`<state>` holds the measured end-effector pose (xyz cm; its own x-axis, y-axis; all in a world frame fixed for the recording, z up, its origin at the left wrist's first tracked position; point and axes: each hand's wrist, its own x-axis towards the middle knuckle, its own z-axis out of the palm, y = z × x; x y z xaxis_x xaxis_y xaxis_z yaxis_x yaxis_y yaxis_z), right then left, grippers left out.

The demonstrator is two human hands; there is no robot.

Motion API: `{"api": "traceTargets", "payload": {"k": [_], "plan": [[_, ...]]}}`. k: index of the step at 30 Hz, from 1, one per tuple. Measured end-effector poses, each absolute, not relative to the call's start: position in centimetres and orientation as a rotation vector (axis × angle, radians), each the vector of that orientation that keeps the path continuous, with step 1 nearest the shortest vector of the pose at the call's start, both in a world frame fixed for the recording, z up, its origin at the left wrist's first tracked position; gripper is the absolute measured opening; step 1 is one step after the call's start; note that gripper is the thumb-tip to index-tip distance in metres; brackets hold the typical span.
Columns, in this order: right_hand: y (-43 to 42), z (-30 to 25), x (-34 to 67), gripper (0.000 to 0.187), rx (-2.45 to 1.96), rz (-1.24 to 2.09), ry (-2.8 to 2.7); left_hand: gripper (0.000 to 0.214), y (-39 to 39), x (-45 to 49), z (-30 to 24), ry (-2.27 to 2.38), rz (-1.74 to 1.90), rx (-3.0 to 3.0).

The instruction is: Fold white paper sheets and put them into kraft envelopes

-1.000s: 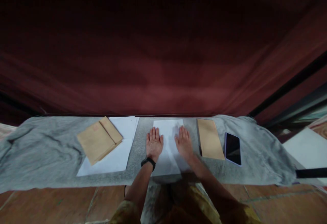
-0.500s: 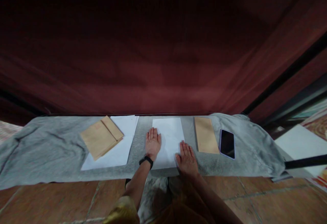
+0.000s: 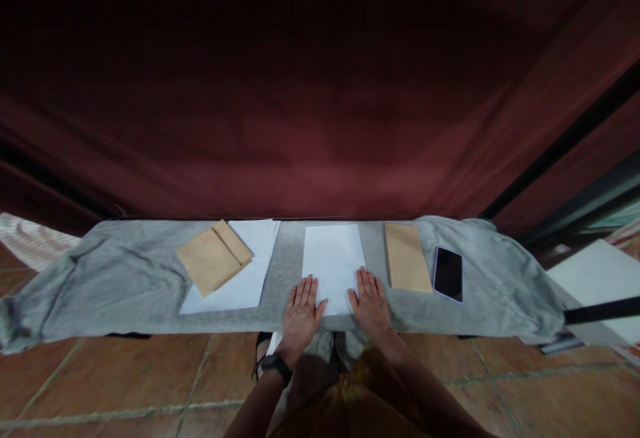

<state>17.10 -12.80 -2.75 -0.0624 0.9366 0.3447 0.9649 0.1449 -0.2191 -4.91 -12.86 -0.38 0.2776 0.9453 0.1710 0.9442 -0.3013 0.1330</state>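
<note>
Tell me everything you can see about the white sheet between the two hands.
The white sheet is rectangular, unmarked as far as shows, and looks like paper. It lies flat on the grey cloth, long sides running away from the person. The left hand and right hand overlap its side edges toward the near end.

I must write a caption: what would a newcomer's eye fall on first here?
Probably the white rectangular paper sheet near the middle of the grey cloth, with the bare left hand and right hand at its near end, fingers pointing forward. Next, perhaps, the brown paper stack, lying askew on white sheets at left, and the purple-edged dark phone at right.
</note>
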Motion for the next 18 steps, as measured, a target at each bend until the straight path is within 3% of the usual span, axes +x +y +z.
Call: {"api": "traceTargets", "payload": {"k": [6, 13, 18], "plan": [[-13.1, -3.1, 17.2, 0.058, -1.884, -0.102, -1.927, 0.059, -15.2, -8.2, -0.9, 1.88, 0.351, 2.5], [-13.1, -3.4, 17.6, 0.053, -1.873, -0.119, -1.966, 0.052, -14.4, -7.9, 0.6, 1.673, -0.036, 2.603], [-13.2, -3.5, 18.5, 0.046, -1.792, -0.113, -1.988, 0.069, -13.6, -7.7, 0.8, 1.524, -0.133, 2.707]]}}
